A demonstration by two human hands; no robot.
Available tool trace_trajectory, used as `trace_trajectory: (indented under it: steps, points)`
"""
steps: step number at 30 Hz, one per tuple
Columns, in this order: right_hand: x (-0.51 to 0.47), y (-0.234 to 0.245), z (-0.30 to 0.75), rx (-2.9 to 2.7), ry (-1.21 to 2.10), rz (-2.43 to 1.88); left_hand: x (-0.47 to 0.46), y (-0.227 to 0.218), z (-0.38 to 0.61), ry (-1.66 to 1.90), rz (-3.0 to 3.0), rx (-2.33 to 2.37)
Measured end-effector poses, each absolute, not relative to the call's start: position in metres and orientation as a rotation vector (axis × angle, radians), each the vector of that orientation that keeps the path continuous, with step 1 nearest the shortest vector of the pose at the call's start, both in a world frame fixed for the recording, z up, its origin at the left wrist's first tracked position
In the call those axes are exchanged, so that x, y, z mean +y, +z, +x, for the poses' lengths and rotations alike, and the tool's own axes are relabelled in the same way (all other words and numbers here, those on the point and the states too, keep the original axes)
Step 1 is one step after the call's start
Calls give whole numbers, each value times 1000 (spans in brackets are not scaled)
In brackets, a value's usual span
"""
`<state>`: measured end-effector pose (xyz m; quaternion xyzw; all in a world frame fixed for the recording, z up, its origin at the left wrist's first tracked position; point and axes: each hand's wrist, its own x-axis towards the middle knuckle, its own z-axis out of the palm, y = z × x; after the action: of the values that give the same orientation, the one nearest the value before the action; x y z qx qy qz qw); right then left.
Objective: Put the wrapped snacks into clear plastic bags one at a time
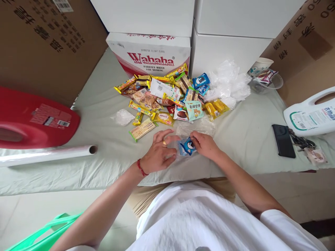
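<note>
A small blue snack packet [187, 146] lies at the near side of the cloth-covered table, with clear plastic around it. My right hand [205, 144] pinches its right edge between thumb and fingers. To the left, my left hand [161, 151] has its fingers spread and curved, the tips close to the packet; whether they touch it I cannot tell. Just beyond both hands lies a clear plastic bag [204, 126]. Behind that is a heap of wrapped snacks, including a green nut packet [194, 110], a wafer bar [142, 129] and a yellow packet [163, 118].
Crumpled clear bags [227, 83] sit right of the heap, near a plastic bowl [272, 82]. A Wahaha carton [154, 54] stands behind. At left are a red jug [36, 118] and a film roll [52, 155]; at right, a phone [283, 141] and a white bottle [311, 113].
</note>
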<state>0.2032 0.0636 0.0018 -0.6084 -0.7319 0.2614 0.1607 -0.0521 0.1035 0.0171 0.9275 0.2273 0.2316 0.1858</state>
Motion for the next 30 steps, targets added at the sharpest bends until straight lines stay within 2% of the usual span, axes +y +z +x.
trace_trajectory:
  steps: [5,10,14,19,24,30]
  points:
    - [71,0,203,-2007,871,-1902,113,6,-74,512,2244,681]
    - [69,4,200,-2085,748,-1872,116,-12,-83,600,1942,937]
    - [62,11,199,-2165,572,-1800,114,-7,-79,610,2040,963]
    - [63,19,201,-2264,659,-1715,114,-3,-72,570,2171,780]
    - [69,28,206,-2364,612,-1859,115,-9,-73,724,1969,970]
    - [71,39,222,-2450,608,-1731,111,-8,-68,712,1914,1074]
